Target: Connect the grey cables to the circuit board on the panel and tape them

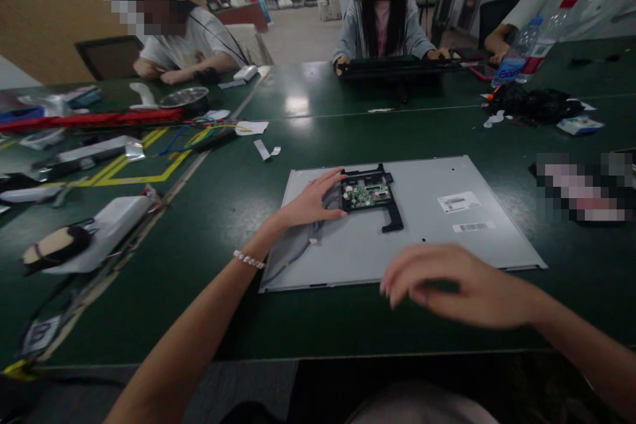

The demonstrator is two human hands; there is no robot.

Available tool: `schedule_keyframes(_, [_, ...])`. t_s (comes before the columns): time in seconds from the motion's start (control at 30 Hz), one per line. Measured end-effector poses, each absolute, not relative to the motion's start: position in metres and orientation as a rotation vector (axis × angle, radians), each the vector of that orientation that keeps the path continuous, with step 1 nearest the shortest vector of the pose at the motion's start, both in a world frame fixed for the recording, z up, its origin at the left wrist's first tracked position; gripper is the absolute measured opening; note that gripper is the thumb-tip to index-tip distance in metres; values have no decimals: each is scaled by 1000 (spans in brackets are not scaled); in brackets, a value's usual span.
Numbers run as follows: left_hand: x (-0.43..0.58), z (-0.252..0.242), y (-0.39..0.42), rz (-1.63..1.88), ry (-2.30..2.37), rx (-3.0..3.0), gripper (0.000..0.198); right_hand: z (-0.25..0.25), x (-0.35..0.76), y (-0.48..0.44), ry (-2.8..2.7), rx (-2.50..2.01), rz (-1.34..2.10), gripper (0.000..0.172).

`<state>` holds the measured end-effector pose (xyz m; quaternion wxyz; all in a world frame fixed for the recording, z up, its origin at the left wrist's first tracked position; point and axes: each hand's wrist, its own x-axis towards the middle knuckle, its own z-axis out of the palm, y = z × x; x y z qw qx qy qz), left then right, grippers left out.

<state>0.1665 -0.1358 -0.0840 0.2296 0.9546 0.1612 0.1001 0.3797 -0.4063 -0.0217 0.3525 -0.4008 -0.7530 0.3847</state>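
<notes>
A flat grey display panel [348, 258] lies back side up on the green table in front of me. On it rests a black plastic bracket [392, 215] that frames a green circuit board [366, 195]. My left hand [318, 197] reaches over the panel, thumb and fingers apart, at the left edge of the bracket. Whether its fingertips press on the bracket is hard to see. A cable [295, 255] runs from under that hand toward the panel's near left corner. Above the panel's near edge hovers my right hand [457, 285], slightly blurred, its fingers loosely curved and nothing visible in them.
Left of the panel lie a white power strip-like object [116, 222], paper scraps [263, 150] and wires. A metal bowl [186, 99] stands farther back. Plastic bottles [534, 50] and a black bag [534, 105] are at the far right. Several people sit around the table, one holding a dark panel [397, 67].
</notes>
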Motion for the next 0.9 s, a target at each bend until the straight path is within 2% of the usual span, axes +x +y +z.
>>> schedule_keyframes(0.1, [167, -79, -141, 247, 455, 2637, 83, -47, 426, -371, -1777, -1386, 763, 38])
schedule_keyframes(0.17, [169, -74, -148, 217, 464, 2628, 83, -63, 450, -347, -1768, -1525, 667, 56])
schedule_keyframes(0.27, [172, -69, -159, 189, 466, 2610, 82, -79, 463, -325, -1888, -1570, 632, 84])
schedule_keyframes(0.37, [175, -70, -165, 210, 454, 2608, 82, -84, 456, -315, -1996, -1566, 595, 98])
schedule_keyframes(0.47, [176, -75, -166, 238, 429, 2615, 83, -87, 450, -312, -2049, -1556, 582, 99])
schedule_keyframes(0.9, [184, -80, -171, 222, 354, 2686, 81, -99, 467, -321, -2155, -1614, 451, 87])
